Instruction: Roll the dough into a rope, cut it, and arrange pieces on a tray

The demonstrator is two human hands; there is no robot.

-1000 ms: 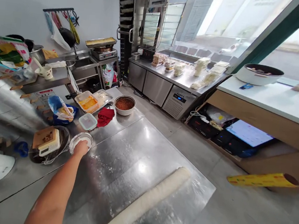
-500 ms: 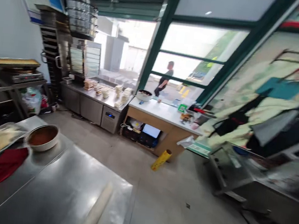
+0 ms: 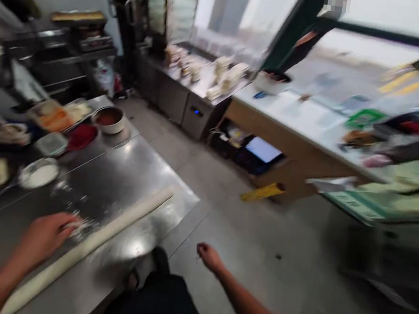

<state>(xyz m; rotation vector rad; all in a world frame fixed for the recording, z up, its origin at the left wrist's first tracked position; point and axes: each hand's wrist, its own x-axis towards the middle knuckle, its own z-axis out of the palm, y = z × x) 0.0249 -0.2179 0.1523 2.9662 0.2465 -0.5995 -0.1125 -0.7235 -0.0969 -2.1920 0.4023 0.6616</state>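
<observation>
A long roll of pale dough [image 3: 117,222] lies slantwise on the steel table [image 3: 115,176]. My left hand [image 3: 47,236] hovers over the table just left of the roll, fingers pinched on white flour, with flour scattered beside the fingertips. A small bowl of flour [image 3: 39,174] stands farther back on the left. My right hand [image 3: 208,255] hangs off the table's edge over the floor, fingers curled loosely, nothing visible in it. The picture is blurred by motion.
At the table's back stand a bowl of red filling [image 3: 109,119], a red cloth [image 3: 81,136], a lidded box [image 3: 51,143] and a tray of food [image 3: 56,117]. A yellow roll [image 3: 263,192] lies on the floor by a wooden counter [image 3: 301,158]. Steel cabinets line the back wall.
My left hand has come back from the flour bowl to the dough roll with flour. The view swung up to the window, then down again. My right hand has come into view.
</observation>
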